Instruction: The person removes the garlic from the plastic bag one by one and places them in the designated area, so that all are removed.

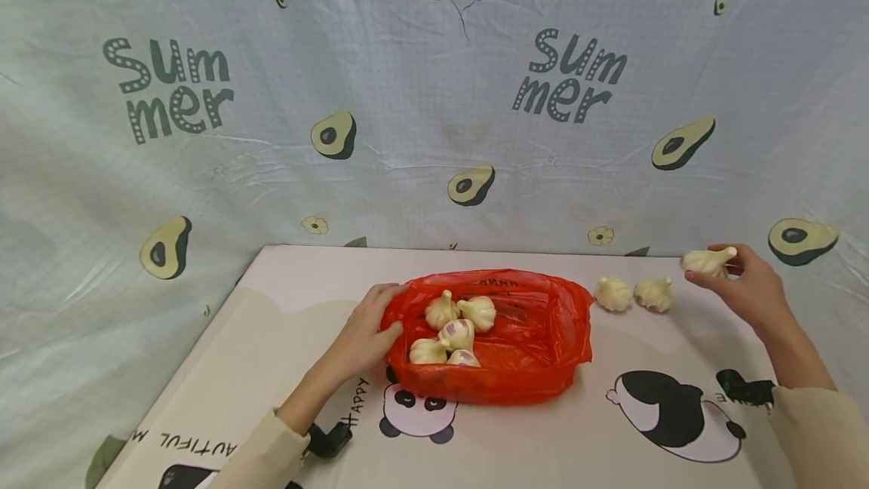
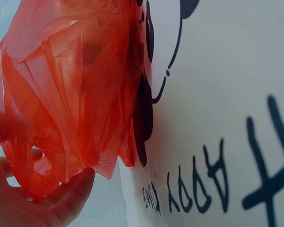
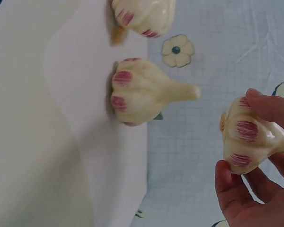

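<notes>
My right hand (image 1: 752,293) pinches a garlic bulb (image 1: 704,262) above the table's back right, its stem pointing toward the palm. In the right wrist view, thumb and fingers hold this white bulb with purple streaks from opposite sides. Two more garlic bulbs, one beside the red bag (image 1: 613,295) and one to its right (image 1: 654,295), lie on the table. An open red plastic bag (image 1: 489,385) stands in the middle, with several garlic bulbs (image 1: 456,334) grouped in its left half. My left hand (image 1: 370,328) grips the bag's left edge, thumb on the near side.
The bag rests on a white table (image 1: 529,444) printed with pandas and lettering. Behind it hangs a pale sheet (image 1: 400,66) with avocados and "summer" printed on it, meeting the table's back edge. Dark straps (image 1: 329,440) show near both wrists.
</notes>
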### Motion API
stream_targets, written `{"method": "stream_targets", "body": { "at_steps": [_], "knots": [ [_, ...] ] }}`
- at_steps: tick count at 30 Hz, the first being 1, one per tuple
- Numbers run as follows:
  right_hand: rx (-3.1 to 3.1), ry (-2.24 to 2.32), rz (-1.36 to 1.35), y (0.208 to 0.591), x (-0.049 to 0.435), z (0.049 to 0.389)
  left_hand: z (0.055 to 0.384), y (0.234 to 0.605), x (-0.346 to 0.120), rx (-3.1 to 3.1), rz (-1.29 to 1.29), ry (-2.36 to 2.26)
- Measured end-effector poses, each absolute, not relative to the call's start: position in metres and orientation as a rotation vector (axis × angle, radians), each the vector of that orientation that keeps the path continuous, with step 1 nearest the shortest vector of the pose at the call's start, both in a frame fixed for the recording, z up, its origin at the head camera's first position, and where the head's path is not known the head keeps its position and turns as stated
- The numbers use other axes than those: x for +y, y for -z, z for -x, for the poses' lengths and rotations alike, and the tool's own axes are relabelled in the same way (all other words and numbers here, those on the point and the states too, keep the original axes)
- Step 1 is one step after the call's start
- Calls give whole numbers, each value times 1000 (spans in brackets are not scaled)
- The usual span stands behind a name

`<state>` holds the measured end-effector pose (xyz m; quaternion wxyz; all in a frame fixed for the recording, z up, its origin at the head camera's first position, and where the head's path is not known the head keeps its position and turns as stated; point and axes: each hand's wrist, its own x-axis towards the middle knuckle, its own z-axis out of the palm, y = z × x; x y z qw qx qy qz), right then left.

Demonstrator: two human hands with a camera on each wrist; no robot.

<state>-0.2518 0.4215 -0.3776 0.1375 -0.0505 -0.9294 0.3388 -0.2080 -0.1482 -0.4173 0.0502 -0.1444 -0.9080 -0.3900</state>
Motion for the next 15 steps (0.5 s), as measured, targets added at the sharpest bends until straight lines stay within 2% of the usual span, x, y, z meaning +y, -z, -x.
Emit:
{"method": "stream_targets", "body": {
  "at_steps": [15],
  "knots": [
    [-2789,-993,271,402,448,257,208,418,-148,-2770,430,1192]
  ]
}}
